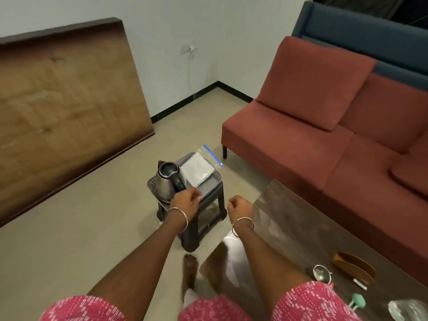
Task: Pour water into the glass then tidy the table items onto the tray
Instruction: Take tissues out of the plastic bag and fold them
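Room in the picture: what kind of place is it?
Probably a living room: a rust-red cushioned sofa, a glossy brown low table, and a steel electric kettle on a grey tray.

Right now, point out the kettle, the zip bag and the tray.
kettle (162, 185), head view, on its steel body.
zip bag (198, 170), head view, on its white middle.
tray (209, 183), head view, on a bare part by the bag.

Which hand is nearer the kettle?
The left hand, just by the black handle of the kettle that stands on the tray. The right hand is curled, holding nothing, farther off to the side.
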### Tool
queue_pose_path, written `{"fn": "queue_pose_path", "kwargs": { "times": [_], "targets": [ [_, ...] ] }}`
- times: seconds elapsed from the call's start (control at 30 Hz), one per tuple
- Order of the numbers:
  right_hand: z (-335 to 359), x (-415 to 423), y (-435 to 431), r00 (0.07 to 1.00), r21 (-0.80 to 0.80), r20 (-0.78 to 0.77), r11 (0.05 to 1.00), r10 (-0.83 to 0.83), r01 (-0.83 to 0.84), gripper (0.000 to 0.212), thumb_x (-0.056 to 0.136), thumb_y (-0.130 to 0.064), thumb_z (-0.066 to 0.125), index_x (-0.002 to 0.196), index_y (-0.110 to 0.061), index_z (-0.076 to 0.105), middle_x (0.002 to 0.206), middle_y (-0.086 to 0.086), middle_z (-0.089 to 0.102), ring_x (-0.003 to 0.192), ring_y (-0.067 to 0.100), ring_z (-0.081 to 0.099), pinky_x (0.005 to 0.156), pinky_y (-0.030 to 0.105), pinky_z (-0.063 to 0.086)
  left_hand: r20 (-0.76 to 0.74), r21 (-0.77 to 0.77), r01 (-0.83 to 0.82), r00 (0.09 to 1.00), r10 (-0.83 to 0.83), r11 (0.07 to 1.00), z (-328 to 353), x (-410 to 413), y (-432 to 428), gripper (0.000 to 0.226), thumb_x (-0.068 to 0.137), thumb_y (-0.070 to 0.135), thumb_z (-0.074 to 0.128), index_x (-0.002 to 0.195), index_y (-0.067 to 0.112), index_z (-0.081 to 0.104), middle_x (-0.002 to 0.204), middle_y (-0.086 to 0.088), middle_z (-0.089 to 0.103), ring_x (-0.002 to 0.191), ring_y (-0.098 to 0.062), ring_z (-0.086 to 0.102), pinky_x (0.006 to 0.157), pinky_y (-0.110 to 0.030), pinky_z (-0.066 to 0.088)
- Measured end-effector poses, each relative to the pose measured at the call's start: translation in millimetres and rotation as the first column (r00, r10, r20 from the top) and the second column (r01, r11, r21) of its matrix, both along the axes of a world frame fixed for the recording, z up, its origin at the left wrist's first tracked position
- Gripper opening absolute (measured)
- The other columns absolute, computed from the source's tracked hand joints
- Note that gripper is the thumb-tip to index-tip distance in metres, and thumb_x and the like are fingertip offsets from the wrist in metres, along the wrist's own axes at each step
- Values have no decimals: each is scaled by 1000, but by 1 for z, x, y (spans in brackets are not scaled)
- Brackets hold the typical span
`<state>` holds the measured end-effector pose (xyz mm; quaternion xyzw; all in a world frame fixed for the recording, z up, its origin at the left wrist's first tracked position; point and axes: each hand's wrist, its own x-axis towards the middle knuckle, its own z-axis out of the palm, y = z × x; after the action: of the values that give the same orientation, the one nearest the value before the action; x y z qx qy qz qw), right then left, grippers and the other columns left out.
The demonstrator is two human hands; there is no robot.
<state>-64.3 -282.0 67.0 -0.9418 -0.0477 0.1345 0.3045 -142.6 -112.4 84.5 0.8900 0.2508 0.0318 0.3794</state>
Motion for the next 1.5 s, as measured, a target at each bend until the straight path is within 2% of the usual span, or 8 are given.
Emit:
{"fn": "queue_pose_path", "kwargs": {
  "times": [0.23,0.5,0.7,0.8,0.97,1.07,1.23,1.5],
  "targets": [
    [-29,98,56,982,-11,-106,988,-156,156,18,87,-16,58,96,-15,75,99,6,75,95,29,67,80,32,52,-56,8,106,993,-106,994,-15,106,71,21,89,12,58,104,18,70,99,-2,74,92,-21,68,81,-23,49],
    [-86,208,116,921,-23,-261,955,-290,294,22,92,-21,55,100,-10,73,104,10,73,97,31,65,78,28,47,-116,-69,171,977,-178,983,-52,216,137,21,92,10,54,106,15,69,101,-5,72,96,-21,66,88,-37,53],
    [-136,270,150,831,30,-488,946,-268,323,50,94,-29,64,138,-8,52,139,12,56,126,28,54,104,31,42,-187,-130,172,963,-195,976,-97,264,167,19,93,12,54,105,16,69,101,-3,72,97,-20,66,89,-37,52],
    [-156,292,163,755,132,-614,913,-230,385,66,94,-30,65,150,-12,36,151,10,43,131,29,50,102,34,45,-225,-133,194,949,-220,972,-117,277,176,18,92,14,57,107,16,68,102,-2,70,97,-18,65,87,-30,50],
    [-177,306,173,799,123,-540,914,-265,386,44,86,-10,73,128,-8,61,105,12,66,92,22,61,84,26,48,-256,-142,220,934,-251,965,-130,284,179,20,92,15,60,110,17,67,107,-3,69,99,-17,64,86,-26,48],
    [-174,295,175,778,182,-512,840,-363,512,27,82,-2,75,108,-7,71,87,12,72,81,22,68,86,31,57,-258,-156,230,929,-264,961,-130,285,168,21,92,15,61,112,15,66,111,-3,69,102,-19,64,87,-28,48],
    [-144,259,167,728,402,-532,628,-433,667,20,75,-5,84,91,-5,72,70,9,71,60,15,64,61,21,53,-222,-166,300,917,-332,939,-122,273,140,25,89,9,60,112,18,65,113,-1,67,103,-18,63,88,-26,46],
    [-57,200,159,727,666,-624,292,-288,687,17,80,5,75,86,-1,61,70,16,69,61,24,71,62,27,59,2,-81,336,942,-337,938,-73,227,118,29,84,37,71,108,25,61,105,9,66,97,-10,62,80,-32,53]
  ]
}}
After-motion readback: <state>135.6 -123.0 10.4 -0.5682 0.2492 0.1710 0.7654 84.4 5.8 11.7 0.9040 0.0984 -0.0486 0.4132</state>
